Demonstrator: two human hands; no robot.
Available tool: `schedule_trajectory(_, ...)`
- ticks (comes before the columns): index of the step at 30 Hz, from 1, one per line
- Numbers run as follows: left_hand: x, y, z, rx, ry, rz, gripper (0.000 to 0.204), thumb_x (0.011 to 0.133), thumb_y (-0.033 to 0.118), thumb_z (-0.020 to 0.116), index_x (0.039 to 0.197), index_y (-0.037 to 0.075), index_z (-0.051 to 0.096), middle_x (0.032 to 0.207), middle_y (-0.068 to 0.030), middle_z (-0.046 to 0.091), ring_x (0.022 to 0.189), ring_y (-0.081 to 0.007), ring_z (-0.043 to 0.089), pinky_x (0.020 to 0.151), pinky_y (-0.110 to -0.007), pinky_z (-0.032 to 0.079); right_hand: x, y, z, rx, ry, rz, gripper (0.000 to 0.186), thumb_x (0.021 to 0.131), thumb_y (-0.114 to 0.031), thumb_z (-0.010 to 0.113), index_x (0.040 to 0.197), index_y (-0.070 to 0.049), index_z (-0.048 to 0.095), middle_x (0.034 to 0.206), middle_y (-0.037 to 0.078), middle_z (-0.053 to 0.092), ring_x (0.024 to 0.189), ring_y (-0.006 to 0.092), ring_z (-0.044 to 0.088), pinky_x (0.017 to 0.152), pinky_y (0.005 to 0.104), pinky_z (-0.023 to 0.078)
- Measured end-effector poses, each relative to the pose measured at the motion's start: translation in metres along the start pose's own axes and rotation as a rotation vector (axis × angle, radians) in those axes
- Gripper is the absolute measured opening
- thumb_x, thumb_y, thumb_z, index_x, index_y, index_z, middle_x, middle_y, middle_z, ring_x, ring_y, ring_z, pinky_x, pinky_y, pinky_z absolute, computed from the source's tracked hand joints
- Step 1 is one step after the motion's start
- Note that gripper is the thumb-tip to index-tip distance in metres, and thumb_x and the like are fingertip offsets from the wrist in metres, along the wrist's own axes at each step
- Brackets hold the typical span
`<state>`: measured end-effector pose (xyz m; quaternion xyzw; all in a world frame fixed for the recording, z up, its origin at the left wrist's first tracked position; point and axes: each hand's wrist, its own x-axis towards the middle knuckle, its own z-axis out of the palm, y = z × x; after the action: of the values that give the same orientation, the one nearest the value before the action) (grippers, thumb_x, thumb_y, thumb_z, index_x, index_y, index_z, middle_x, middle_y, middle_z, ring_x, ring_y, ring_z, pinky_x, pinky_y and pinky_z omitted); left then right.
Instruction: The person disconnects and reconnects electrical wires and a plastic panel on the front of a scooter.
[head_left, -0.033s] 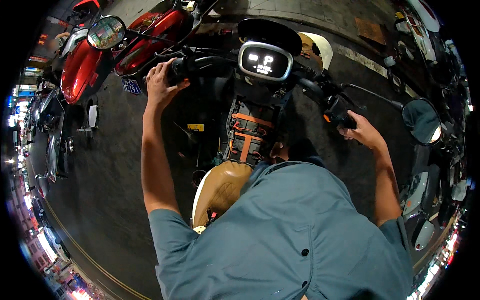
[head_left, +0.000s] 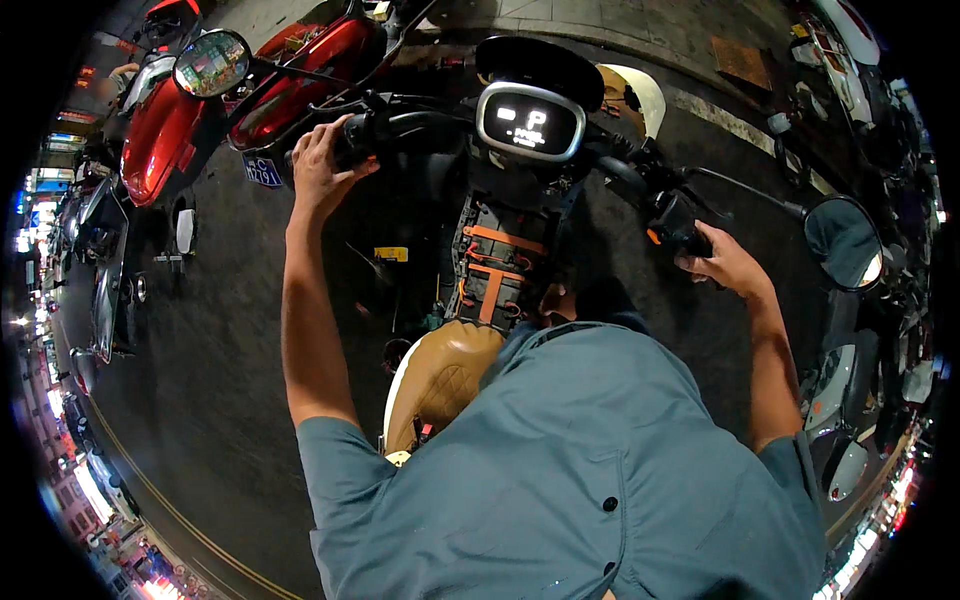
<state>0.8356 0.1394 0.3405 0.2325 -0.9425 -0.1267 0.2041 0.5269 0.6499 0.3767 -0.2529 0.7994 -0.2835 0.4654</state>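
Scooter dead centre on the asphalt, frame uncovered, orange straps showing. Left hand, fingers curled over the left grip; right hand closed round the right grip, most of its fingers tucked out of sight. Danger here: an accidental twist could jolt the scooter, and exposed wiring might snag. Shirt hides half the seat; the display's small lines blur.

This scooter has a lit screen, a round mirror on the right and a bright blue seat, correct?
Not quite: the head view shows the seat is tan, not blue. The lit screen and the round mirror on the right are as you say.
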Motion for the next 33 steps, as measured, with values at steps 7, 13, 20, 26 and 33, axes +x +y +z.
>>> schedule_trajectory(7, -0.005, 0.001, 0.000, 0.013, 0.000, -0.018, 0.076, 0.064, 0.041, 0.085, 0.132, 0.021, 0.057, 0.119, -0.0046, 0.060, 0.120, -0.0321, 0.051, 0.106, -0.046, 0.035, -0.005, -0.001, 0.011, -0.232, 0.176, -0.088, 0.056, 0.081, -0.022, 0.079, 0.126, -0.001, 0.053, 0.098, 0.012, 0.068, 0.076, 0.0239, 0.068, 0.068, 0.0308, 0.054)
schedule_trajectory(13, -0.002, -0.001, 0.004, 0.052, -0.023, -0.030, 0.079, 0.064, 0.034, 0.087, 0.134, 0.023, 0.054, 0.123, -0.0050, 0.059, 0.122, -0.0322, 0.050, 0.106, -0.046, 0.035, -0.010, 0.005, 0.048, -0.652, 0.656, -0.315, 0.041, 0.080, -0.013, 0.076, 0.114, -0.008, 0.054, 0.101, 0.018, 0.065, 0.090, 0.0382, 0.066, 0.074, 0.0412, 0.052)
schedule_trajectory(20, -0.002, -0.008, 0.009, 0.105, 0.011, 0.009, 0.076, 0.067, 0.023, 0.086, 0.135, 0.024, 0.053, 0.125, -0.0065, 0.058, 0.119, -0.0341, 0.054, 0.104, -0.046, 0.039, -0.009, 0.003, 0.056, -0.681, 0.802, -0.367, 0.039, 0.078, -0.010, 0.075, 0.112, -0.008, 0.056, 0.101, 0.013, 0.065, 0.092, 0.0354, 0.066, 0.074, 0.0414, 0.053)
schedule_trajectory(26, 0.015, -0.008, 0.007, 0.084, 0.034, -0.051, 0.079, 0.069, 0.017, 0.083, 0.140, 0.026, 0.050, 0.125, -0.0088, 0.057, 0.105, -0.0387, 0.062, 0.090, -0.046, 0.052, -0.007, 0.004, 0.053, -0.684, 0.781, -0.346, 0.046, 0.072, -0.011, 0.079, 0.112, -0.010, 0.058, 0.105, 0.011, 0.063, 0.100, 0.0326, 0.063, 0.080, 0.0414, 0.052)
schedule_trajectory(33, 0.026, -0.019, 0.004, 0.322, 0.064, 0.123, 0.083, 0.064, 0.018, 0.085, 0.139, 0.020, 0.049, 0.125, -0.0091, 0.056, 0.117, -0.0343, 0.056, 0.096, -0.046, 0.049, -0.008, -0.007, 0.043, -0.810, 0.824, -0.418, 0.064, 0.063, -0.022, 0.087, 0.120, -0.013, 0.058, 0.140, 0.013, 0.046, 0.133, 0.0355, 0.041, 0.108, 0.0496, 0.034)
